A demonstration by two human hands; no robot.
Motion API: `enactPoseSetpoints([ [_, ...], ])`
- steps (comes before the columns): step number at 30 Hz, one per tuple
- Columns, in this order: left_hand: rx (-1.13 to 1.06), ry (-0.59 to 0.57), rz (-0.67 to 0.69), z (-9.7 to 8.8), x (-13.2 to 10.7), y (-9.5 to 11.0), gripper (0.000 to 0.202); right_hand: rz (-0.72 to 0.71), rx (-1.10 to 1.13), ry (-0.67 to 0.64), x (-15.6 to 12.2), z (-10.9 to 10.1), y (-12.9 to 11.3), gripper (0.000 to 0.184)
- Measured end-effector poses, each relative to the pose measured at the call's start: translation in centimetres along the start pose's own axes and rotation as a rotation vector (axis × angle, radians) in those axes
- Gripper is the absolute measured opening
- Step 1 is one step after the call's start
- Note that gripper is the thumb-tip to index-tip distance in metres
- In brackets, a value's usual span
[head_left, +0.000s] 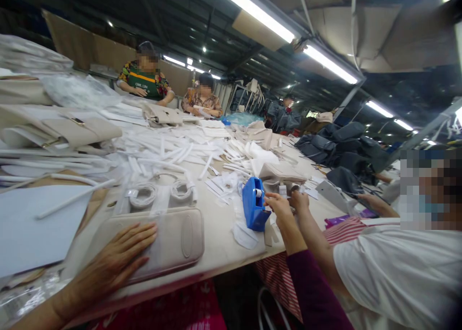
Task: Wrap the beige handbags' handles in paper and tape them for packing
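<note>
My left hand (121,250) lies flat, fingers stretched out, on a beige bag (176,238) at the table's near edge. Clear plastic film or tape crosses the bag beside my fingertips. Two coiled beige straps (142,195) in clear wrapping rest just behind it. My right hand (283,212), in a purple sleeve, reaches to a blue tape dispenser (254,207). Its curled fingertips are at the dispenser's right side; whatever they pinch is too small to make out. White paper scraps (245,234) lie around the dispenser.
At right, a co-worker in a white shirt (393,253) has a hand (299,200) close to mine, by another beige bag (281,172). White strips (169,152) cover the table. Dark bags (339,145) are piled at the far right. Two people work across the table.
</note>
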State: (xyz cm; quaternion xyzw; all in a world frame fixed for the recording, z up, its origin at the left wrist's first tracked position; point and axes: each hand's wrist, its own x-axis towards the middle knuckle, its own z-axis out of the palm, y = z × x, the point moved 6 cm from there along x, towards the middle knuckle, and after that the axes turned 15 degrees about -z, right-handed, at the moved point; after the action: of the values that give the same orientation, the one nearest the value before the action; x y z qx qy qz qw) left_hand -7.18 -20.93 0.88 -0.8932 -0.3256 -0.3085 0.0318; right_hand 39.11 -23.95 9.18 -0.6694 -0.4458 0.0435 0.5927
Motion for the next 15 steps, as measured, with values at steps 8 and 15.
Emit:
enactPoseSetpoints([
  [8,-0.038,-0.094,-0.054,0.7,-0.1,-0.4,0.054,0.144,0.197,0.032,-6.1,-3.2,0.9,0.045],
  [15,-0.058,-0.119,-0.057,0.6,-0.1,-0.2,0.053,0.165,0.022,-0.047,-9.5,-2.2,5.5,0.033],
])
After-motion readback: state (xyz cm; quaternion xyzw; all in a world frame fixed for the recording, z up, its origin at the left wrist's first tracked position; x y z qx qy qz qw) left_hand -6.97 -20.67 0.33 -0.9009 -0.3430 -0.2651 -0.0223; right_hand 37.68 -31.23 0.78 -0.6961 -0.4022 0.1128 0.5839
